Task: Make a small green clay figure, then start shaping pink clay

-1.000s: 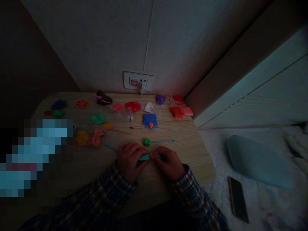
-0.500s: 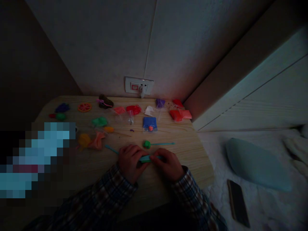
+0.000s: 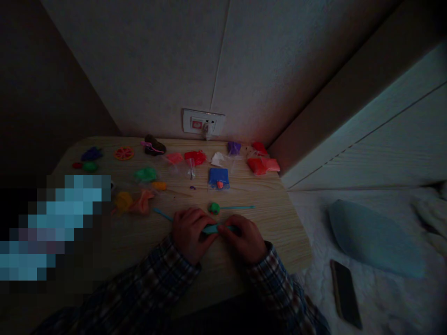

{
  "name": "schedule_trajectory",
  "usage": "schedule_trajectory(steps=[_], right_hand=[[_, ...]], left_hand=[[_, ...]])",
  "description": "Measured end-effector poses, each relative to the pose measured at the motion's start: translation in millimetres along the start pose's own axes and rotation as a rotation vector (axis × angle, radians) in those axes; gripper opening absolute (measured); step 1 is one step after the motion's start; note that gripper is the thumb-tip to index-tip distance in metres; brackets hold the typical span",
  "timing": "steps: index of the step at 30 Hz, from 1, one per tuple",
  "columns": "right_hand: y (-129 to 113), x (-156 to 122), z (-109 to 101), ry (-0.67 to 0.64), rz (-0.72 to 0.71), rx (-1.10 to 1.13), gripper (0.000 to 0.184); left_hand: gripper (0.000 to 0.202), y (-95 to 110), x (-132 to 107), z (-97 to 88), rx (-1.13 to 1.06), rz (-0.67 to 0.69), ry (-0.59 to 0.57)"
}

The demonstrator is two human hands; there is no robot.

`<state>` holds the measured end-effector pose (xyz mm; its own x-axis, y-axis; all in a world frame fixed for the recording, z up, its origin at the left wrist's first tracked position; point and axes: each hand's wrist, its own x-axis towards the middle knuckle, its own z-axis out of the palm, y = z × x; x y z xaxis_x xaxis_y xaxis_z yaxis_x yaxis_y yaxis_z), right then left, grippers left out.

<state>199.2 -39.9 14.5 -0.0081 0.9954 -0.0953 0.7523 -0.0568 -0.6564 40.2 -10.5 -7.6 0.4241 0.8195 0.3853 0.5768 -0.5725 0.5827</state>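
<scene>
My left hand (image 3: 190,235) is closed, its thumb and fingers pinching a small piece of green clay that is mostly hidden. A flat blue-green modelling tool (image 3: 211,229) lies over that clay, between the two hands. My right hand (image 3: 246,238) grips the tool's other end with thumb and forefinger. Just beyond the hands, a green clay lump (image 3: 214,208) sits at the end of a thin blue stick (image 3: 237,207). Another blue stick (image 3: 162,214) shows beside my left hand, partly covered by it.
On the wooden table (image 3: 279,223) lie a blue clay packet (image 3: 219,177), red packets (image 3: 261,165), a green clay bag (image 3: 145,174), a brown clay piece (image 3: 154,146) and an orange slice shape (image 3: 124,153). A wall socket (image 3: 202,123) is behind. A phone (image 3: 345,293) rests on bedding at right.
Less green shows below the blue-green tool between my fingers. Both hands stay in nearly the same place; the view has shifted slightly.
</scene>
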Motion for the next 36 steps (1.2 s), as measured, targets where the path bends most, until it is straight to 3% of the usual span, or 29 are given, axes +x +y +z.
schedule_trajectory(steps=[5,36], right_hand=[[2.3,-0.1,-2.2,-0.01,0.046,0.017,0.021],[6.6,-1.9,-3.0,-0.049,-0.023,0.007,0.018]], left_hand=[[0.01,1.5,1.6,-2.1,0.005,0.003,-0.013],[0.014,5.3,3.5,1.4,0.078,0.131,-0.011]])
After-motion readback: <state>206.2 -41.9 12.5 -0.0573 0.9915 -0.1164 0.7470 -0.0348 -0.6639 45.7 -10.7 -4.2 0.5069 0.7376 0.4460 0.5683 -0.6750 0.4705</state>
